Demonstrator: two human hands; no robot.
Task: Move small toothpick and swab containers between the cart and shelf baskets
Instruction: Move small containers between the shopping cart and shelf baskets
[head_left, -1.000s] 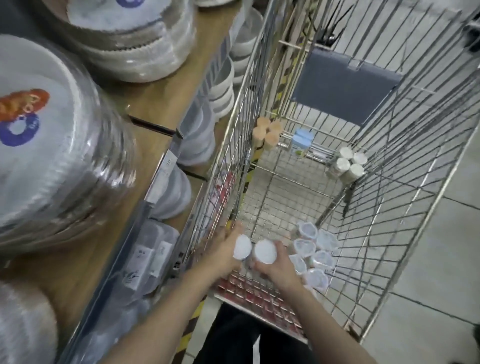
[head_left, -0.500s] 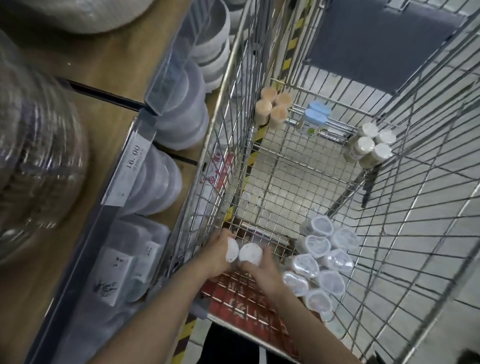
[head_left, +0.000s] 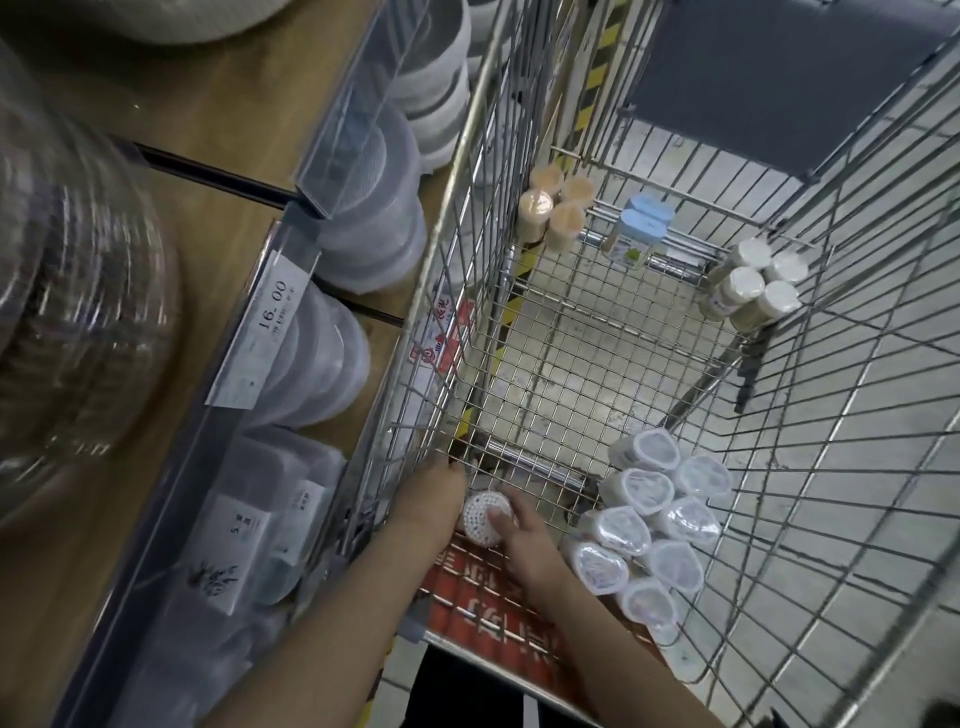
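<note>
Both my hands reach into the near left corner of the wire cart (head_left: 462, 218). Between them is a small round white container (head_left: 483, 517) with a dotted lid. My left hand (head_left: 428, 506) cups its left side with fingers curled down, their tips hidden. My right hand (head_left: 527, 543) grips it from the right, fingers lying over the lid. Several wrapped white cups (head_left: 649, 519) lie just right of my right hand. Far in the cart stand tan toothpick jars (head_left: 550, 208), blue-capped bottles (head_left: 641, 228) and white-capped jars (head_left: 753, 286).
A wooden shelf (head_left: 218, 130) runs along the cart's left side, holding stacked clear lidded tubs (head_left: 374, 228) and labelled boxes (head_left: 249, 525). A price tag (head_left: 275, 312) reads 16.00. Clear domed packs (head_left: 67, 291) fill the left edge. Grey tiled floor lies to the right.
Both hands have sunk lower into the cart's near left corner. Two white lids showed between them before; now only one dotted lid shows. My view has tilted down.
</note>
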